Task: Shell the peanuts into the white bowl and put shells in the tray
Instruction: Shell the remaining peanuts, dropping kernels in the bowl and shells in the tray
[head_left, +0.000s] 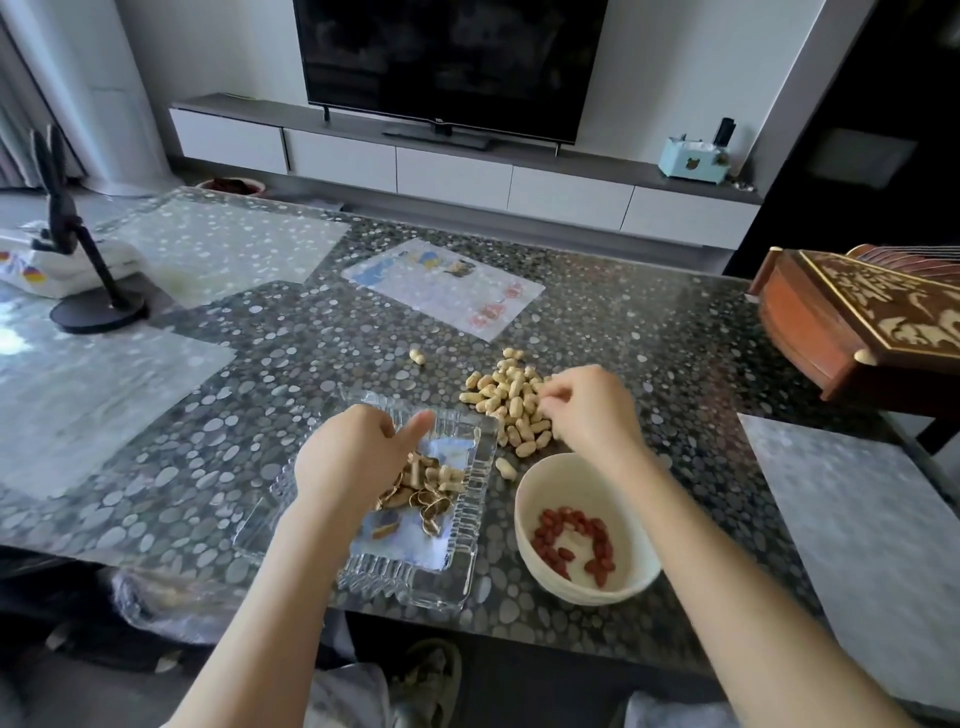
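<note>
Glass tray (467, 525) of shells (431, 488) lies on the tabletop (675, 338) under the left hand (348, 462), whose fingers are curled with any grip hidden. Right hand (592, 410) fingers curl into the peanut pile (511, 400) beyond the white bowl (582, 473); grip unclear.

L hand (345, 457) covers left part of glass tray (469, 519) & some shells (434, 491); its fingers curl under, so can't tell if it holds anything. R hand (587, 410) hides right side of peanut pile (511, 400); fingertips out of sight, grip unclear. TV (447, 62) cut by top edge, wooden zither (862, 317) by right edge.
</note>
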